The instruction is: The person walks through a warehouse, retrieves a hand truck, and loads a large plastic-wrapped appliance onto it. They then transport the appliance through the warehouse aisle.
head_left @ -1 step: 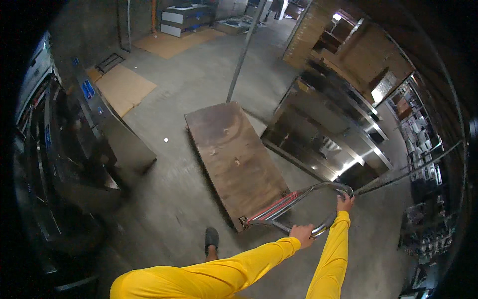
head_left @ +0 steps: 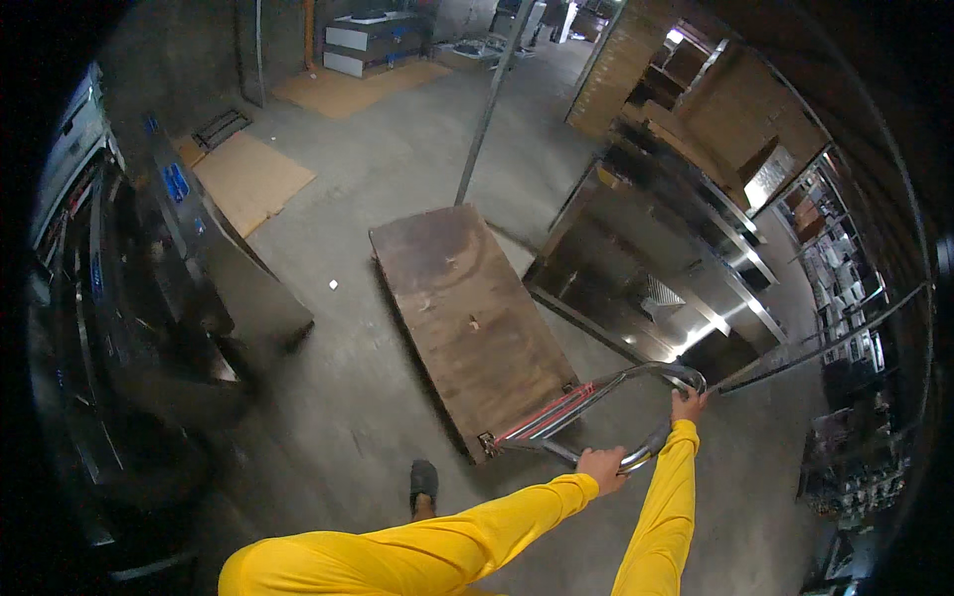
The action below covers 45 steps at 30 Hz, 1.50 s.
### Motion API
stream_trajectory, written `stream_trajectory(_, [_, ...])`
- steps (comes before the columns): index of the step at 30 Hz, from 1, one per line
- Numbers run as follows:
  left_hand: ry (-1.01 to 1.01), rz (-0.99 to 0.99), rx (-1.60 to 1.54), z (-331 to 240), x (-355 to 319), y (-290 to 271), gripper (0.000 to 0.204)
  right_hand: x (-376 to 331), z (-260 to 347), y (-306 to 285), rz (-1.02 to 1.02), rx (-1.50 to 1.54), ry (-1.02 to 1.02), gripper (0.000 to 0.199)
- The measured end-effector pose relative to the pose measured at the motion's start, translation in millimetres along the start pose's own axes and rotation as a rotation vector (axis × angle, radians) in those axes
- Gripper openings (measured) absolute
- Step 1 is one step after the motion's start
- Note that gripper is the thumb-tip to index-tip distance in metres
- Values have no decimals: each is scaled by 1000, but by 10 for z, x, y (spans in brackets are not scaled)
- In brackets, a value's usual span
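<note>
Gripping the handle of a flat cart with left hand and right hand, both curled round it. Can see blue label, too small to read.

Left fingers and right fingers around curved metal handle, brown platform trolley, yellow sleeves

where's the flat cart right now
The flat cart is near the centre of the head view, left of the shiny metal unit, its handle at lower right gripped by the left hand and right hand.
</note>
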<state>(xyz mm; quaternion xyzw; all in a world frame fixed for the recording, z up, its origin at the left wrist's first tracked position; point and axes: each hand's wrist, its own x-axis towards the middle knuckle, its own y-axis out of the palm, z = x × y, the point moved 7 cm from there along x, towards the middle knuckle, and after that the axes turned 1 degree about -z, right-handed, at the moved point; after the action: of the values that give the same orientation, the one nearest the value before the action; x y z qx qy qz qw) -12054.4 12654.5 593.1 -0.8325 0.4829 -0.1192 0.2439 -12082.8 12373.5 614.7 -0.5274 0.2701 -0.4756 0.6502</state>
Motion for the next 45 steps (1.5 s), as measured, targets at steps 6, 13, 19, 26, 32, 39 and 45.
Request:
stream_trajectory(6, [-39, -96, 48, 486, 310, -1175, 33, 159, 1267, 372, -65, 19, -76, 51])
stream_trajectory(13, [-87, -151, 248, 1267, -482, -2363, 38, -1096, 2640, 423, -60, 95, -232, 45])
stream_trajectory(19, [-31, -450, 318, 1858, -1031, -3547, 32, -1972, 3982, 370, 107, 29, -627, 51])
stream_trajectory(26, [-126, -694, 440, 2649, -1056, -4910, 36, -2139, 5414, 486, 468, 435, -1172, 68])
stream_trajectory(32, [-169, -603, 399, 3295, -459, -6143, 35, -1155, 6408, 964, 520, -163, -1103, 70])
stream_trajectory(39, [-190, -450, 461, 4269, 231, -7754, 35, -731, 7972, 1615, 495, -192, -966, 68])
stream_trajectory(45, [-406, -555, 494, 5276, 759, -9814, 41, -517, 10022, 2074, 544, -113, -959, 69])
